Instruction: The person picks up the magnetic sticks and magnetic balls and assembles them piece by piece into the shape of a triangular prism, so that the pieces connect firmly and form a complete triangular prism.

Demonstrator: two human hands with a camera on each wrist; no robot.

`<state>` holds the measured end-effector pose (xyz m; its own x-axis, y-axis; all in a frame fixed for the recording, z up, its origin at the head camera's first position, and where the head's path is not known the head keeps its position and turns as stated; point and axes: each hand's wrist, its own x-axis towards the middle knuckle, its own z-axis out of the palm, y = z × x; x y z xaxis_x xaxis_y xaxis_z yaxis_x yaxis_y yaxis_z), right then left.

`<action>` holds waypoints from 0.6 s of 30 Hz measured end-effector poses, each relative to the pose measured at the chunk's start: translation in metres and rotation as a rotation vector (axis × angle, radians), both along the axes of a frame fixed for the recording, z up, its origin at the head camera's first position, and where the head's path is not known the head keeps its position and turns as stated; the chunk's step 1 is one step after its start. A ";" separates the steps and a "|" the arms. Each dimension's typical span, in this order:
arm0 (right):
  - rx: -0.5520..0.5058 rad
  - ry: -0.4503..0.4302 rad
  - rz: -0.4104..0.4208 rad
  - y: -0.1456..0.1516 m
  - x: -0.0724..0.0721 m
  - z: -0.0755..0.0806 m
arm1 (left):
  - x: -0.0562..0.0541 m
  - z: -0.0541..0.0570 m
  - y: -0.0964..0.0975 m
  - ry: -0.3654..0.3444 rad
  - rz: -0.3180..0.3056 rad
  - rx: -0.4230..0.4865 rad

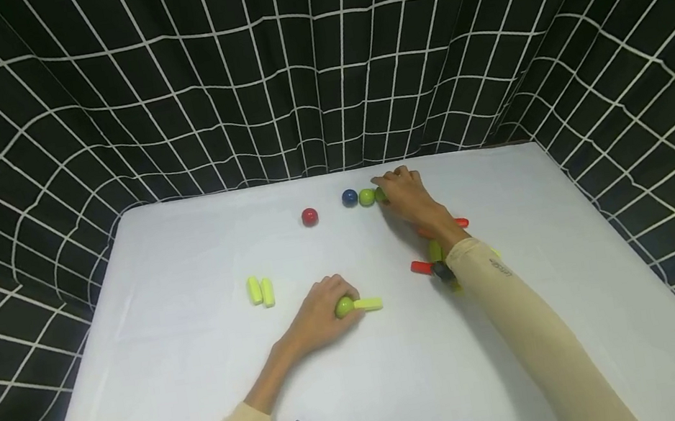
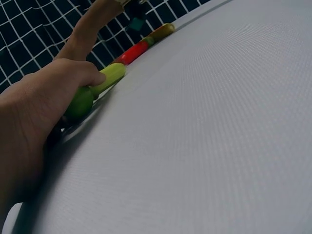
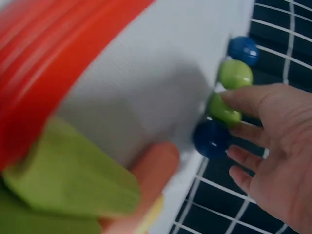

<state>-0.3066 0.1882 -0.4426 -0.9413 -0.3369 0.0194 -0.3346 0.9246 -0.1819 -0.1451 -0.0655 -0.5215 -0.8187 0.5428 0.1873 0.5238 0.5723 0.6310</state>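
Observation:
My left hand grips a glossy green ball, from which a yellow-green stick-like piece points right. In the left wrist view the thumb lies along that piece, and most of the fingers are hidden. At the table's far side my right hand reaches over a row of balls. The right wrist view shows its thumb and fingers pinching a green ball, between another green ball and a dark blue ball. A second blue ball stands at the row's end.
A red ball sits left of the row on the white table. Two yellow-green pieces lie at left. Red pieces and green ones lie partly beneath the right forearm. A dark grid curtain encloses the table.

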 end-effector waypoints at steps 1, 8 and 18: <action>0.009 -0.009 -0.013 0.000 -0.002 -0.003 | 0.000 0.000 0.001 0.000 -0.004 -0.002; -0.091 0.009 -0.072 0.003 -0.001 -0.007 | -0.001 0.002 0.005 -0.001 0.000 -0.007; -0.206 -0.073 0.022 0.005 0.070 0.024 | 0.002 0.003 0.000 -0.011 0.021 0.039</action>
<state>-0.2362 0.1931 -0.4181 -0.9352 -0.3534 0.0219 -0.3333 0.8580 -0.3909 -0.1434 -0.0654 -0.5181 -0.8318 0.5181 0.1990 0.5051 0.5582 0.6582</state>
